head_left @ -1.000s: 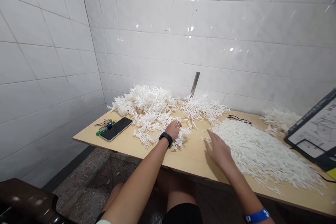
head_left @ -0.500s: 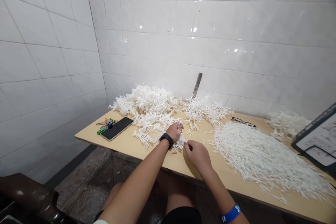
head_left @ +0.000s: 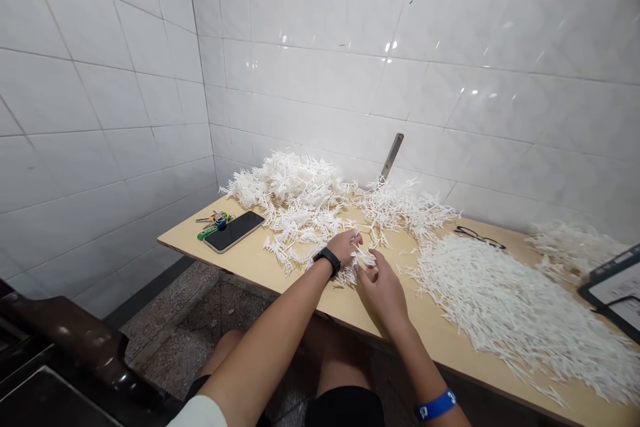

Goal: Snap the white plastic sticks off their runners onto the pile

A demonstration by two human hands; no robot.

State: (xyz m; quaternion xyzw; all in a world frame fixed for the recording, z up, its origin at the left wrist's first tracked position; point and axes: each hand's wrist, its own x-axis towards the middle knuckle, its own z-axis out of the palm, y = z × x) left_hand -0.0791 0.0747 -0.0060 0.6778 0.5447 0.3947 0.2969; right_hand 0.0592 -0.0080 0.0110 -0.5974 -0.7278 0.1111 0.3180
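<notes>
My left hand (head_left: 345, 247), with a black watch on its wrist, is closed around a white branched plastic piece (head_left: 364, 258). Its thin twigs stick out toward my right hand (head_left: 384, 288). That hand is beside the piece, thumb and forefinger apart on either side of the twigs; whether they touch is unclear. More tangled white branched pieces (head_left: 300, 190) are heaped behind and left of my hands. To the right spreads a wide pile of small loose white plastic pieces (head_left: 510, 293).
A phone (head_left: 234, 232) and keys (head_left: 219, 217) with a green tag lie at the table's left. Glasses (head_left: 480, 237) rest behind the right pile. A metal strip (head_left: 392, 155) stands near the tiled wall. A dark-framed panel (head_left: 617, 287) is at the right edge.
My right hand's thumb and forefinger have parted from their pinch and moved slightly up toward the left hand. The left hand keeps its hold. The view has shifted a little.
</notes>
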